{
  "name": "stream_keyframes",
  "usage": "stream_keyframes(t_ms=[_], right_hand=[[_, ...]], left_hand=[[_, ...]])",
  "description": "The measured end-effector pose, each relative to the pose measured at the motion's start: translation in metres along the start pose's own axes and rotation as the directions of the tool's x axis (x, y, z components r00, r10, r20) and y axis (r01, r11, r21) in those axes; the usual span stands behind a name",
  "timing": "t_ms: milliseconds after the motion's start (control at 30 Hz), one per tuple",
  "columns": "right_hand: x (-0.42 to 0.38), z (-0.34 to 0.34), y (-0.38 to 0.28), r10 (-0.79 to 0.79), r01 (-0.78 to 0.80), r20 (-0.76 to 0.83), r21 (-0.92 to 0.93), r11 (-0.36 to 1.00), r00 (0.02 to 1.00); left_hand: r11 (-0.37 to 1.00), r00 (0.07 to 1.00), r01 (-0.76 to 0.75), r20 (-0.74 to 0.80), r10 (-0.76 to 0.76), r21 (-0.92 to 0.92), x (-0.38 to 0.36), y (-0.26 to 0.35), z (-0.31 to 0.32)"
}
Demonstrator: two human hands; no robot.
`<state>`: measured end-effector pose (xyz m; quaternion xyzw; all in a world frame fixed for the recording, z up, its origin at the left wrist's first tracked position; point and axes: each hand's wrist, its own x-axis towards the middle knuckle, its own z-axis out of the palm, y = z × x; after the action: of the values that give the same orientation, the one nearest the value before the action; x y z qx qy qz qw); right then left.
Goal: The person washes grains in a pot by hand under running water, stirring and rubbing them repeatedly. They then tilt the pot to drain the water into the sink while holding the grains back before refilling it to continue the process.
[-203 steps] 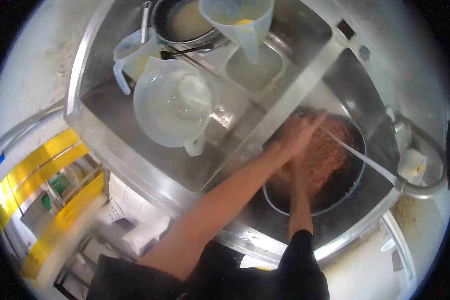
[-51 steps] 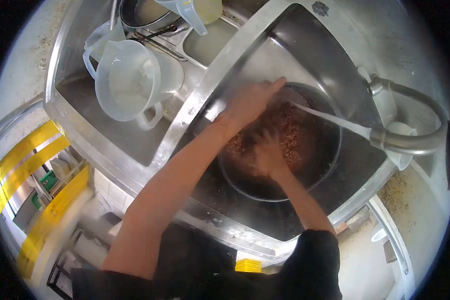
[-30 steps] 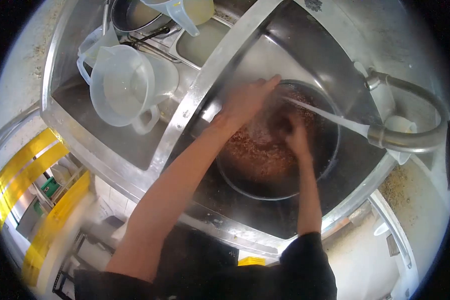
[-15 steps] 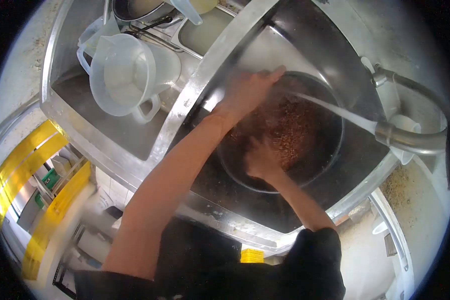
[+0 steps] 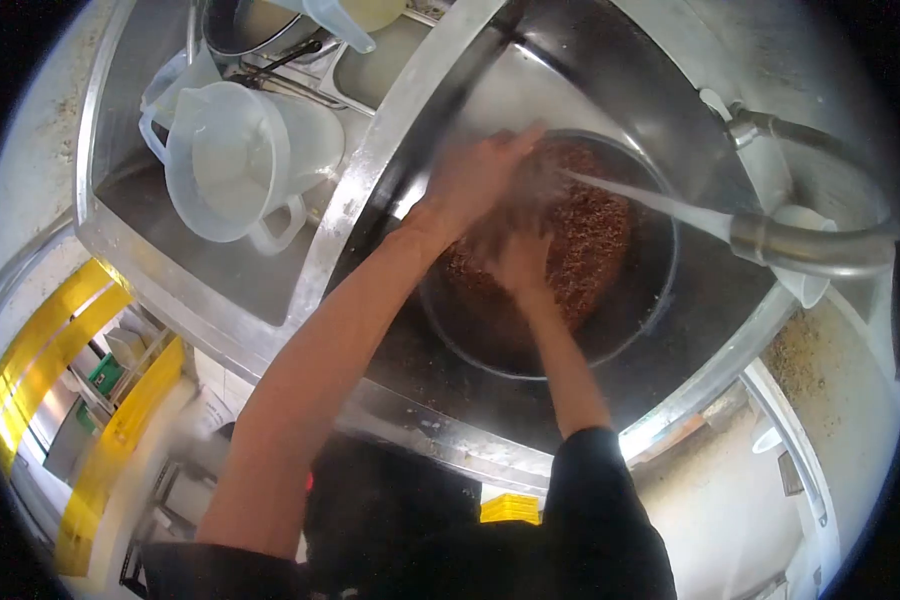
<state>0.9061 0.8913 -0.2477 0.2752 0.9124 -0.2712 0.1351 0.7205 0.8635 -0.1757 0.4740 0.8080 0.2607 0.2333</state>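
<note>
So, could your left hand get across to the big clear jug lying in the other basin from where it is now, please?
Probably yes. The left hand is at the near rim of the bowl of reddish grain, and only the low steel divider lies between it and the clear jug; nothing stands on that divider.

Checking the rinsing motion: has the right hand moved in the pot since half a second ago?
Yes. The right hand has gone from the pot's near rim up toward its middle, closer to the water stream and the left hand.
</note>
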Motion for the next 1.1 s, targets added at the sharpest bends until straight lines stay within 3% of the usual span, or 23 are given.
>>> stream_keyframes(t_ms=[33, 133, 200, 233, 300, 333, 400, 433, 500, 533, 600, 733, 767, 833, 867, 900, 933, 1000, 1033, 1067, 1100], right_hand=[[-0.019, -0.006, 0.001, -0.046, 0.057, 0.166, -0.065, 0.996, 0.985], [-0.081, -0.030, 0.012, -0.100, 0.110, 0.065, -0.157, 0.982, 0.993], [-0.104, -0.036, 0.020, 0.277, -0.283, -0.171, -0.013, 0.959, 0.945], [-0.104, -0.034, 0.024, 0.281, -0.288, -0.165, -0.014, 0.958, 0.945], [-0.085, -0.020, 0.035, 0.618, -0.573, -0.144, 0.259, 0.778, 0.773], [-0.073, -0.008, 0.048, 0.623, -0.577, -0.141, 0.265, 0.773, 0.770], [-0.046, 0.018, 0.074, 0.840, -0.707, 0.063, 0.576, 0.411, 0.539], [-0.028, 0.022, 0.075, 0.836, -0.699, 0.059, 0.582, 0.416, 0.546], [-0.008, 0.033, 0.077, 0.830, -0.436, 0.250, 0.900, -0.009, 0.499], [0.008, 0.039, 0.080, 0.828, -0.431, 0.247, 0.902, -0.007, 0.503], [0.027, 0.048, 0.079, 0.557, -0.132, 0.406, 0.875, -0.466, 0.725], [0.031, -0.030, 0.038, 0.585, -0.125, 0.423, 0.868, -0.480, 0.692], [0.017, -0.032, 0.044, 0.628, -0.247, 0.290, 0.956, -0.158, 0.722], [-0.018, -0.042, 0.048, 0.582, -0.366, 0.013, 0.789, 0.494, 0.813], [-0.041, -0.042, 0.048, 0.620, -0.536, 0.082, 0.598, 0.596, 0.781], [-0.060, -0.037, 0.048, 0.668, -0.665, 0.137, 0.361, 0.654, 0.732], [-0.071, -0.023, 0.044, 0.669, -0.666, 0.137, 0.357, 0.655, 0.731], [-0.089, 0.014, 0.033, 0.651, -0.651, 0.008, 0.018, 0.759, 0.759], [-0.089, 0.026, 0.041, 0.652, -0.652, 0.012, 0.015, 0.758, 0.758], [-0.084, 0.038, 0.049, 0.712, -0.709, 0.132, 0.319, 0.629, 0.690], [-0.066, 0.041, 0.050, 0.719, -0.696, 0.256, 0.585, 0.417, 0.646]], left_hand=[[1.000, 1.000, -0.008, -0.003, 0.008, -0.004, 0.000, 0.001, 0.001], [0.998, 1.000, 0.028, 0.011, -0.029, 0.054, 0.003, -0.001, 0.001], [1.000, 0.999, 0.013, -0.035, -0.012, 0.014, 0.000, 0.001, 0.001], [1.000, 0.999, 0.015, -0.029, -0.015, 0.011, -0.002, 0.002, 0.002], [0.998, 0.999, 0.051, -0.010, -0.051, -0.024, 0.001, 0.004, 0.000], [0.999, 0.999, 0.048, -0.003, -0.048, -0.020, 0.002, 0.004, 0.001], [0.999, 0.998, 0.037, -0.045, -0.036, 0.026, 0.002, 0.003, 0.002], [0.999, 0.998, 0.035, -0.053, -0.034, 0.033, 0.004, 0.002, 0.000], [1.000, 0.999, 0.025, -0.039, -0.025, 0.000, 0.000, 0.004, -0.001], [1.000, 0.999, 0.023, -0.043, -0.023, 0.002, 0.002, 0.004, -0.001], [1.000, 0.998, 0.021, -0.060, -0.021, 0.001, 0.003, 0.004, 0.000], [0.999, 0.999, 0.040, -0.032, -0.041, -0.003, 0.004, -0.001, 0.001], [0.999, 0.998, 0.033, -0.044, -0.033, -0.012, 0.003, -0.002, 0.002], [0.999, 0.998, 0.015, -0.061, -0.017, -0.029, 0.003, 0.001, 0.004], [1.000, 0.998, 0.023, -0.050, -0.024, -0.012, 0.004, 0.002, 0.003], [0.999, 0.999, 0.033, -0.037, -0.033, 0.006, 0.004, 0.002, 0.002], [0.999, 0.999, 0.035, -0.037, -0.035, 0.002, 0.003, 0.001, 0.003], [1.000, 0.996, 0.003, -0.084, -0.006, -0.030, 0.001, -0.001, 0.007], [0.999, 0.997, 0.006, -0.081, -0.009, -0.032, -0.001, 0.000, 0.009], [0.998, 0.998, 0.039, -0.050, -0.041, -0.039, -0.004, 0.004, 0.009], [0.998, 0.997, 0.060, -0.037, -0.061, -0.034, 0.002, 0.002, 0.007]])
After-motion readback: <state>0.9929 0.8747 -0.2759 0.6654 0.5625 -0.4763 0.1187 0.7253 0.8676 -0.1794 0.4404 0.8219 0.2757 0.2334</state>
